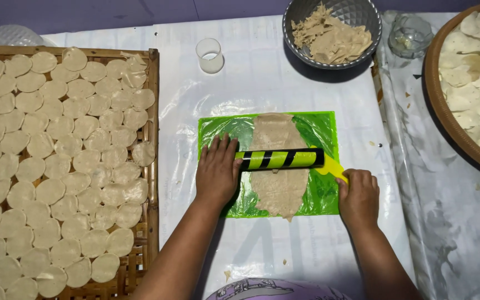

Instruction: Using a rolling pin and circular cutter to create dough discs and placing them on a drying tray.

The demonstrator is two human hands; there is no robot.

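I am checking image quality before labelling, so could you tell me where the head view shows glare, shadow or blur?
Head view: sharp overall; glare on the green plastic sheet and clear table cover; soft shadows under the left hand, right hand and metal bowl.

head cam: worn view, looks almost straight down on table point(284, 66) | near, forearms enter from 6 o'clock | frame centre on green mat point(320, 130) | woven tray point(152, 166) cut off at 9 o'clock, round basket point(434, 94) probably half out at 2 o'clock | single view, no overlap
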